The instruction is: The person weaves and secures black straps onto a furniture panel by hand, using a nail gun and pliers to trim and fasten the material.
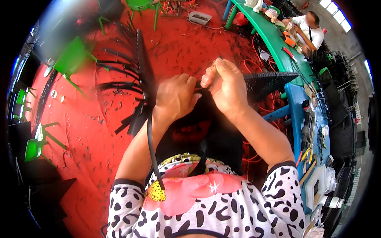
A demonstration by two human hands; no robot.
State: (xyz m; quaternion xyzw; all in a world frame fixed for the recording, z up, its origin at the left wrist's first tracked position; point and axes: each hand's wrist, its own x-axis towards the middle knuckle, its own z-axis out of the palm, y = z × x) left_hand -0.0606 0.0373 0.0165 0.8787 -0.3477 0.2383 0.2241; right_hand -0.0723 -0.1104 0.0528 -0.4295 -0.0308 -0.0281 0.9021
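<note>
A black woven piece (268,81) with panels on both sides stands before me. My left hand (174,97), slightly blurred, has its fingers curled over the dark edge of the piece. Just to the right, my right hand (228,85) is closed in a pinch, thumb uppermost; what lies inside its fingers is hidden. The panel on the left (143,65) bristles with loose black strips (117,67) sticking out leftward. One long flat strip (152,146) hangs down past my left wrist and ends against my patterned shirt.
Dark scraps litter the red floor (99,131). Green chairs (71,57) stand at the left. Along the right runs a green table (274,43), where a co-worker (311,31) sits, then a blue table (295,115) with tools. A grey tray (199,18) lies at the back.
</note>
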